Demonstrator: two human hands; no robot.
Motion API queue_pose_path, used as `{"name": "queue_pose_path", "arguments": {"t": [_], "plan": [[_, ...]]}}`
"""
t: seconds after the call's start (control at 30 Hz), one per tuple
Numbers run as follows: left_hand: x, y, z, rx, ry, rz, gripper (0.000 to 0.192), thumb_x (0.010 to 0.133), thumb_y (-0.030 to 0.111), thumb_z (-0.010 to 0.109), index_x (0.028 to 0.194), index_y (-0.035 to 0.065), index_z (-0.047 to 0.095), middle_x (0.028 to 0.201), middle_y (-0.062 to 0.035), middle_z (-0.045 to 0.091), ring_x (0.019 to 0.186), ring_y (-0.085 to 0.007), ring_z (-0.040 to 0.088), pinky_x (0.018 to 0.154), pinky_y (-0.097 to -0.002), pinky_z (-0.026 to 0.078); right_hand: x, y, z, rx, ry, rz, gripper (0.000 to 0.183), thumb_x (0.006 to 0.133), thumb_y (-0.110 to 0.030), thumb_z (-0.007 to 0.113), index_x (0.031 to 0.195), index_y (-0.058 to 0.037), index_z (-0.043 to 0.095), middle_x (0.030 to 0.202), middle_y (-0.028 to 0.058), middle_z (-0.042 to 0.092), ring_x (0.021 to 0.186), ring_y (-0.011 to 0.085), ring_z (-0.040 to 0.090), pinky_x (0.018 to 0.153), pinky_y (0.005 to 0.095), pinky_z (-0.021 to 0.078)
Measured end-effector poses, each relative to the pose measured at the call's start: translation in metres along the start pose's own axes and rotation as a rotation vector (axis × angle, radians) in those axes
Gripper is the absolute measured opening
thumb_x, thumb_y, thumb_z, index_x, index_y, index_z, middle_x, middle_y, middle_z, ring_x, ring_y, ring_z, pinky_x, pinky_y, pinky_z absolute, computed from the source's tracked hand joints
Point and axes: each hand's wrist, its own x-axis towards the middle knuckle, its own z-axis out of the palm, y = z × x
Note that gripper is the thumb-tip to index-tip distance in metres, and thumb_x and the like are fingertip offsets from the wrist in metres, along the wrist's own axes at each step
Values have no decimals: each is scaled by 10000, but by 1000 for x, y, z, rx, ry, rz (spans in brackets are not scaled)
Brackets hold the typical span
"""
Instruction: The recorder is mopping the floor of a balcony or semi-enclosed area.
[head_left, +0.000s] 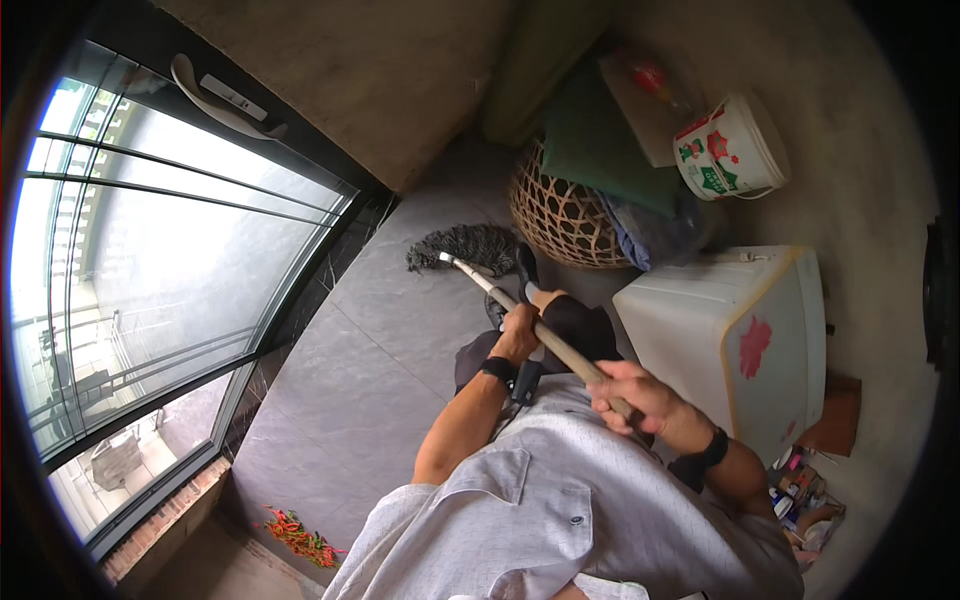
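Note:
Both my hands grip the wooden handle (568, 354) of a mop. My left hand (519, 334) holds it near the middle, and my right hand (632, 397) closes round its upper end by my belly. The handle slants away to a white tip over the dark, shaggy mop head (469, 247), which lies on the grey tiled floor (352, 360) near my feet. A dark shoe (526, 268) is close beside the mop head. Each of my wrists bears a black band.
Beyond my feet stands a woven bamboo basket (562, 214) under green cloth (607, 142). A printed white bucket (731, 146) and a white appliance or box (720, 345) are at the right. Red chillies (304, 538) lie on the floor lower left, near a glass door (187, 247).

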Motion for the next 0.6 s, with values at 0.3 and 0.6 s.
{"name": "queue_pose_path", "arguments": {"t": [0.3, 0.6], "plan": [[-21, 127, 24, 696, -82, 608, 252, 642, 45, 737, 878, 0, 659, 814, -197, 655, 776, -335, 658, 674, -369, 511, 18, -52, -6, 53, -14, -37, 194, 925, -201, 570, 948, -46, 456, 720, 58, 512, 416, 106, 444, 364, 260, 386], [-7, 123, 16, 706, -6, 759, 219, 619, 59, 741, 816, 9, 661, 767, -189, 653, 753, -351, 648, 654, -375, 506, 23, -61, 9, 7, 14, -44, 215, 915, -204, 587, 964, -31, 468, 712, 63, 526, 426, 110, 476, 353, 255, 376]]}}
